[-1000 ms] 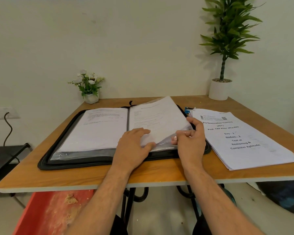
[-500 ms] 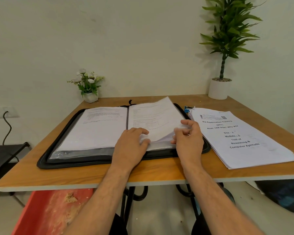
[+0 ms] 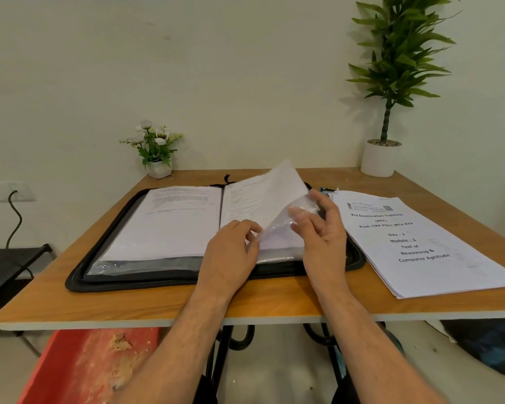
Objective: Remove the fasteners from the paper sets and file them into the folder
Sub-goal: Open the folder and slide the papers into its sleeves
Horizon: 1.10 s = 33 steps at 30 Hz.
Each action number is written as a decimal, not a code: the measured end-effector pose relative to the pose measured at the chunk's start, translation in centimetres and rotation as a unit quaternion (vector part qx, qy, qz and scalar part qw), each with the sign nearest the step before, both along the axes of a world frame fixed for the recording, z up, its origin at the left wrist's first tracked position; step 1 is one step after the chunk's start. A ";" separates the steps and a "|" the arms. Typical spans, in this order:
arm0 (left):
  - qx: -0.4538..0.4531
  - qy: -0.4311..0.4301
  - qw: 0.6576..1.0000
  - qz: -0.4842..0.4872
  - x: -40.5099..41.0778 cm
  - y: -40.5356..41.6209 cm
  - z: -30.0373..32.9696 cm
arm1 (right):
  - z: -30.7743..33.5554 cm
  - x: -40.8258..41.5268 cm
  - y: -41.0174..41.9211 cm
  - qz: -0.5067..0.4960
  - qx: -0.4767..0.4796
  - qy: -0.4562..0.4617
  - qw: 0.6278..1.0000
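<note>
Folder: black zip-edged display folder [image 3: 79, 282] lies open flat on the wooden table [image 3: 158, 304], spine running away from the person, so both spreads are reachable without holding it open
Left page: filed white printed sheets in clear sleeves [image 3: 175, 225] lie flat on the left half; they read as already done
Lifted sleeve: clear plastic pocket with a white sheet in it [image 3: 274, 196] stands tilted up off the right half, far corner highest, apparently mid-turn to expose the next pocket
Right hand: right hand [image 3: 322, 237] is beside the sleeve's outer edge, fingers fairly straight and spread wide, fingertips [image 3: 296, 212] showing through the transparent film; judged to be propping the sleeve from beneath rather than pinching it, though exact contact is blurred by the plastic
Left hand: left hand [image 3: 231, 252] rests palm-down on the lower right page, fingers loosely bent with tips at the sleeve's bottom edge; probably steadying the stack below so only one pocket lifts; no clear grip seen
Waiting set: thick stack of white printed papers with a titled cover sheet [image 3: 420, 246] lies on the table just right of the folder, within the right hand's reach; its fastener cannot be made out
Blue object: small blue item [image 3: 324, 190] peeks out between folder and stack; identity unclear
Stage: judged part-way, one set at least left to file
Risk: slippery film may drop back or drag a neighbouring pocket
</note>
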<state>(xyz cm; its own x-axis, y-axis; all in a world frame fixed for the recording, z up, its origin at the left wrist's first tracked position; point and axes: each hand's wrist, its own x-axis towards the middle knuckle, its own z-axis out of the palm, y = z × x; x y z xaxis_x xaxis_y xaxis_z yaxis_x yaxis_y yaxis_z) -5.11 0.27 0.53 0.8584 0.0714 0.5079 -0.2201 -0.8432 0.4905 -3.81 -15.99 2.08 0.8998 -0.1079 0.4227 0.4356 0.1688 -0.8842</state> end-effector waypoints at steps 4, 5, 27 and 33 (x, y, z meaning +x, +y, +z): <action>-0.142 -0.060 0.986 0.063 0.2 0.5 0.4 | -0.6 0.9 0.2 -0.019 -0.134 0.032 0.990; -0.186 -0.081 0.976 0.081 0.0 0.7 0.4 | -0.8 1.0 0.2 -0.022 -0.177 0.043 0.983; -0.505 -0.308 0.738 0.325 -0.6 3.1 0.9 | -1.0 0.9 1.3 -0.062 -0.370 0.076 0.924; -0.273 -0.319 0.851 0.316 -1.2 2.2 0.8 | -1.2 0.8 1.4 -0.073 -0.381 0.081 0.918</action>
